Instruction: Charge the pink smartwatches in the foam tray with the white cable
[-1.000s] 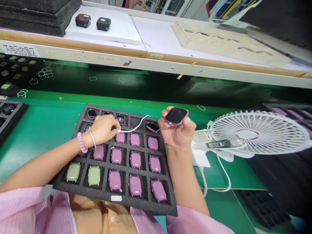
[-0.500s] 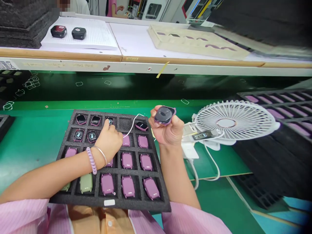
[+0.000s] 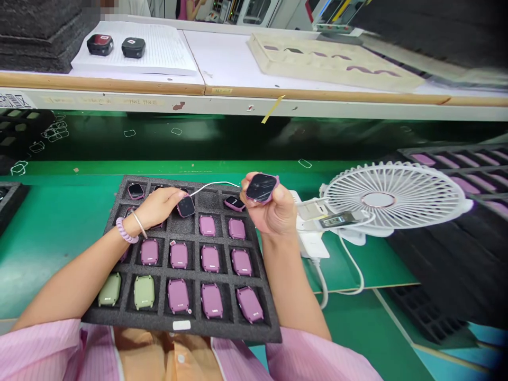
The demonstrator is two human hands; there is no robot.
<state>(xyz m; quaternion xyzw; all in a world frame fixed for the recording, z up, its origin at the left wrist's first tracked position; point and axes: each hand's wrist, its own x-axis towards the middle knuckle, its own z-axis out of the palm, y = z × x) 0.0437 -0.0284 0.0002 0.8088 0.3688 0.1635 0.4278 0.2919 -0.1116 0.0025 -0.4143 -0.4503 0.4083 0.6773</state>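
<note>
My left hand [image 3: 161,205], with a bracelet and a beaded band at the wrist, pinches a dark-screened smartwatch case [image 3: 185,206] above a black foam tray [image 3: 182,334]. A thin white cable [image 3: 214,184] runs rightward from that case. Raised past the tray's far right corner, my right hand [image 3: 273,214] grips a purple smartwatch case [image 3: 261,188], its glossy dark face turned up. Purple cases [image 3: 210,258] and two green ones [image 3: 144,292] lie face down in the tray's compartments. Dark-screened watches sit in the far rows, one at the right [image 3: 234,203] lit; my left hand partly covers others.
A white fan [image 3: 392,198] lies right of my right hand, beside a white power strip [image 3: 311,241] with cords. A shelf [image 3: 222,76] behind carries two black cases [image 3: 134,47] on paper and a cream tray [image 3: 329,63]. More foam trays [image 3: 476,169] stand at right.
My left hand has drawn back from the far-row watch, uncovering the corded case in its fingers. The case in my right hand has tilted slightly. The view has shifted a little.
</note>
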